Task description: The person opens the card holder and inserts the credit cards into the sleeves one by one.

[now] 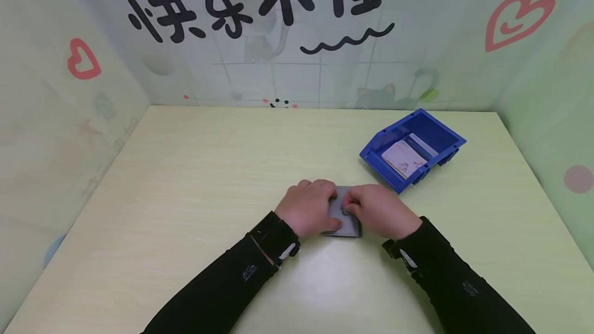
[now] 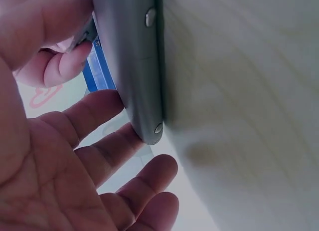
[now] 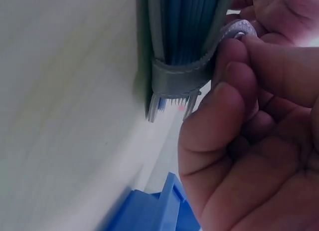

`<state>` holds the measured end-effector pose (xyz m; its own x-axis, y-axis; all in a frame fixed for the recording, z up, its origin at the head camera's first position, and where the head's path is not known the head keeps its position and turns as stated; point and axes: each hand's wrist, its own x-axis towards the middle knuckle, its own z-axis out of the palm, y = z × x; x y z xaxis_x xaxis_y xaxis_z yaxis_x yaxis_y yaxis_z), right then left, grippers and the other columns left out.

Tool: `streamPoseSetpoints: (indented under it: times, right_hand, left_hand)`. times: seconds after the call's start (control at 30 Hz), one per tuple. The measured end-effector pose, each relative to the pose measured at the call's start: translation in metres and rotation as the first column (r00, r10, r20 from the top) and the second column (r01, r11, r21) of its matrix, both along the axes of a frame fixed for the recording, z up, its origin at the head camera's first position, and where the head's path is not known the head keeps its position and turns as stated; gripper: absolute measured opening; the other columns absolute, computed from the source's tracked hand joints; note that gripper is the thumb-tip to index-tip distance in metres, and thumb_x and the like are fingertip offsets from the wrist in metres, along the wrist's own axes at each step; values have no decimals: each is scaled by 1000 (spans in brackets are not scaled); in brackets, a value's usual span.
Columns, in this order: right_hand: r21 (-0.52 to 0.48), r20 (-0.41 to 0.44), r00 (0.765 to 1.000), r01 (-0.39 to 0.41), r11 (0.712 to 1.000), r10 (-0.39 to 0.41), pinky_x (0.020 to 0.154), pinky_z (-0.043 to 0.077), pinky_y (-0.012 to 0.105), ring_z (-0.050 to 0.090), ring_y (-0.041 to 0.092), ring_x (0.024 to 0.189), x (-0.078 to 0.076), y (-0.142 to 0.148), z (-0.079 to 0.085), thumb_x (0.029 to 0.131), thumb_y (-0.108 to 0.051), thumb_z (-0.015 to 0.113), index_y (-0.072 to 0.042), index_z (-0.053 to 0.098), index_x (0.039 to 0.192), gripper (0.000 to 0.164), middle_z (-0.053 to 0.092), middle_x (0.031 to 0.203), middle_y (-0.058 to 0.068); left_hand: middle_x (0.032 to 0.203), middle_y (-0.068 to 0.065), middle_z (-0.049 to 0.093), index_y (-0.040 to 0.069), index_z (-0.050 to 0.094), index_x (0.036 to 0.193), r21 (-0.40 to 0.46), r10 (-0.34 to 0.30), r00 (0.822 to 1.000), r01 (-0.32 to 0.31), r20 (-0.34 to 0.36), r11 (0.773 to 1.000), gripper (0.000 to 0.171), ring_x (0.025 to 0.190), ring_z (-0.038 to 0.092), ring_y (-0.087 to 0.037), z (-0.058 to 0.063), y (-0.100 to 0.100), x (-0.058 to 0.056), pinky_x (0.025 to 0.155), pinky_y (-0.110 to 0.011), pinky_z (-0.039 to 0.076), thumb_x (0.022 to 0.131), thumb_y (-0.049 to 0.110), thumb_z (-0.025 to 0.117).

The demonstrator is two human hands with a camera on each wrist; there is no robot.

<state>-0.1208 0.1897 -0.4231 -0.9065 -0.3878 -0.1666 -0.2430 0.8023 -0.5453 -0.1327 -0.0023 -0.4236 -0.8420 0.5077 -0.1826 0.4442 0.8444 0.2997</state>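
A grey card holder (image 1: 345, 226) lies flat on the table, its spine with metal rivets towards the left hand. My left hand (image 1: 308, 207) holds it from the left, thumb near the front edge and fingers at the far edge. From the right, my right hand (image 1: 378, 211) pinches the end of the holder's closing strap (image 3: 182, 80) between thumb and index finger. The strap wraps round the open side and is lifted at its tip. Clear sleeves (image 3: 192, 29) show between the covers in the right wrist view. Fingers partly hide the holder's top.
Behind and to the right of the hands, a blue bin (image 1: 429, 123) stands at an angle on the pale wooden table (image 1: 209, 164). Inside it lie light printed cards (image 1: 402, 159). Printed panels (image 1: 287, 76) enclose the table at the back and sides.
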Motion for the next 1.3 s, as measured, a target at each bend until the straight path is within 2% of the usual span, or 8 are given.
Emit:
streamPoseSetpoints:
  times: [0.4,0.6,0.87,1.1,1.2,1.27,1.3]
  right_hand:
    - [21,48,998,42,999,-43,69,48,29,57,17,78,-9,-11,-3,103,-12,64,-9,75,96,13,69,89,1]
    - [-1,145,986,87,996,-86,67,44,29,56,19,78,-15,-11,-1,103,-13,65,-9,74,97,12,67,88,3]
    - [-71,245,961,148,986,-127,65,44,30,58,21,80,-22,-8,-2,98,-14,69,-9,72,91,9,68,88,4]
    - [-104,243,963,147,984,-119,66,45,30,59,21,82,-23,-6,-3,97,-16,71,-8,70,94,9,69,90,5]
    - [-126,215,966,175,976,-145,65,44,30,57,20,79,-20,-2,-3,99,-22,71,-8,70,94,15,67,88,4]
    - [-144,170,967,216,966,-191,64,44,31,56,21,77,-17,2,0,102,-27,68,-9,70,96,19,64,86,5]
    - [-151,142,964,244,958,-223,64,44,32,55,22,77,-15,3,2,104,-29,66,-9,71,98,21,64,87,5]
  left_hand:
    - [137,4,65,20,64,122,11,-6,1000,6,4,1000,48,101,55,-22,-1,-2,-2,86,-37,47,89,49,80]
    - [141,4,63,19,64,125,18,-14,1000,14,13,1000,49,102,55,-22,-2,-3,-2,88,-37,48,90,49,79]
    - [146,3,61,18,64,128,28,-13,1000,13,20,1000,51,112,58,-24,-4,-3,-3,96,-41,50,91,49,78]
    - [146,3,61,18,63,129,48,-5,1000,4,27,999,52,117,59,-27,-3,-3,-2,100,-44,49,90,49,79]
    - [140,3,65,18,64,129,70,3,999,-5,33,998,50,110,59,-25,-4,-3,-2,95,-42,50,91,48,78]
    - [131,3,67,17,65,131,109,24,999,-27,33,994,49,105,60,-23,-3,-5,-2,91,-40,51,93,46,76]
    - [132,2,68,16,65,133,126,38,999,-40,20,991,49,108,62,-22,-3,-7,-2,92,-41,52,94,45,75]
